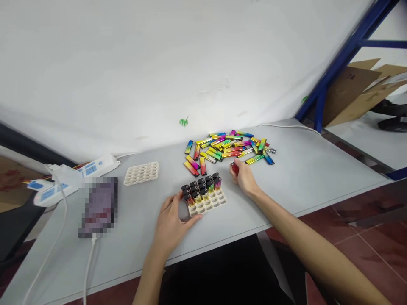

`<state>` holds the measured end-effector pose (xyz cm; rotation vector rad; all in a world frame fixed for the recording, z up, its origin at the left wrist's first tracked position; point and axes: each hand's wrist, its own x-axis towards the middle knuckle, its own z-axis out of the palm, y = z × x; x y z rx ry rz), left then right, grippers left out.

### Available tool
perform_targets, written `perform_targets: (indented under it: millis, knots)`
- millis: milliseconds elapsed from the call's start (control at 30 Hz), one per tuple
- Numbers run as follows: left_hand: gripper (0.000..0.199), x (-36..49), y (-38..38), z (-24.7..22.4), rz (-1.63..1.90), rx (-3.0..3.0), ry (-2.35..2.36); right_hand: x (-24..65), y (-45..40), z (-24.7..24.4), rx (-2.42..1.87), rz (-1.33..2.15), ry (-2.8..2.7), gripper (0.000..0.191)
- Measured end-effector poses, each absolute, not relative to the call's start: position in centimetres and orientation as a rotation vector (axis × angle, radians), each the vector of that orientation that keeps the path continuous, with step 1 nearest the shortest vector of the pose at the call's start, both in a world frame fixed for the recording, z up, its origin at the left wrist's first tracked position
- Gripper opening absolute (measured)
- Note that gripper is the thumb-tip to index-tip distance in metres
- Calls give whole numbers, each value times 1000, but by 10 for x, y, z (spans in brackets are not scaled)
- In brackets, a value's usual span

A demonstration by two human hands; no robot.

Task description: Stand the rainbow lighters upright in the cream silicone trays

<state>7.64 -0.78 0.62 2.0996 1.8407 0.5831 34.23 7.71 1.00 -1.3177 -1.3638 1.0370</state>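
Observation:
A cream-coloured tray [209, 206] with rows of oval holes lies in front of me. Several shiny coloured lighters [204, 194] with black tops stand upright in its back and left holes; the front and right holes are bare. My left hand [171, 222] grips the tray's left end, thumb along the front edge and fingers at the far left side. To the right of the tray, my right hand [244, 178] is closed around a red lighter [235, 168], most of it hidden by the fingers. Behind lies a loose heap of metallic rainbow lighters [227, 146].
A second cream tray [141, 173] without lighters lies to the left. Further left are white power strips [95, 167] and a blurred-out device [98, 207] on a white cable [90, 262]. A blue frame [345, 53] and cardboard boxes [352, 91] stand at the right.

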Motion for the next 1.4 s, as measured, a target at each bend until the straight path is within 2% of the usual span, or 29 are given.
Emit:
perform_targets:
  millis: [400,700,1033,1267,1400]
  knots:
    - [84,76,-7,7,567,2082,1838,339,74,12,-1302,1116,-1240,60]
    - [83,77,-9,8,540,2104,1865,339,75,13,-1309,1073,-1253,55]
    - [83,76,-7,8,553,2108,1851,340,72,12,-1271,1085,-1224,64]
    - [86,79,-8,11,512,2106,1873,339,71,16,-1226,964,-1361,39]
    - [83,79,-9,11,536,2111,1842,342,70,18,-1236,807,-1438,34]
